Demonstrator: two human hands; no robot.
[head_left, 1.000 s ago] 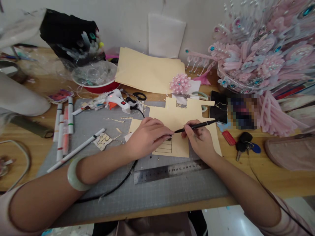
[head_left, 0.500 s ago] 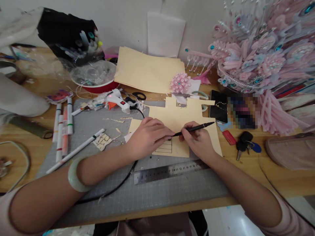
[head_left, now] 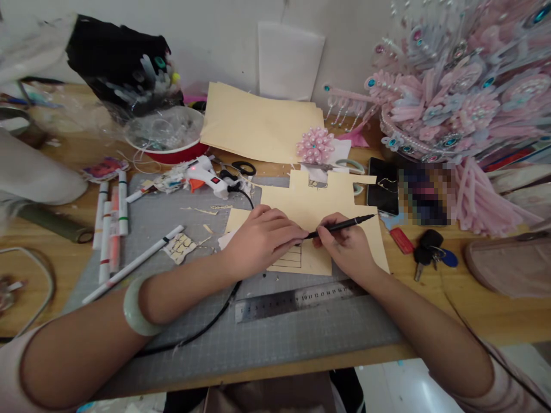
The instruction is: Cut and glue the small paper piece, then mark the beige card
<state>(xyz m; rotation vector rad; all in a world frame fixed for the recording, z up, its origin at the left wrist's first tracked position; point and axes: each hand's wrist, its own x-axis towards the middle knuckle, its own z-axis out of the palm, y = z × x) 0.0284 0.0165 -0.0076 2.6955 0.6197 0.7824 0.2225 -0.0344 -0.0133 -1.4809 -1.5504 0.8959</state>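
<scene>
My right hand [head_left: 345, 245] is closed around a black marker pen [head_left: 344, 225], holding it slanted above the cardboard, one end pointing up to the right. My left hand [head_left: 267, 240] has its fingers pressed together at the pen's left end; the fingers hide exactly how they grip it. Beneath both hands lies a cut-out of cream cardboard [head_left: 314, 198] with notched top edges. Black ruled lines [head_left: 287, 259] show on it beside the left fingers. Just below is a steel ruler [head_left: 275, 307] on the grey cutting mat [head_left: 301, 338].
Left of my hands are several markers [head_left: 123, 201], a patterned scrap [head_left: 179, 248] and a glue gun [head_left: 209, 176] with its black cable. Behind are cardboard sheets [head_left: 262, 123] and a beaded flower [head_left: 315, 145]. A phone [head_left: 382, 186], keys [head_left: 428, 249] and a pink headdress [head_left: 447, 109] stand right.
The pen's left end and my left fingertips have shifted very slightly to the right. Otherwise the hands and the things on the mat look the same.
</scene>
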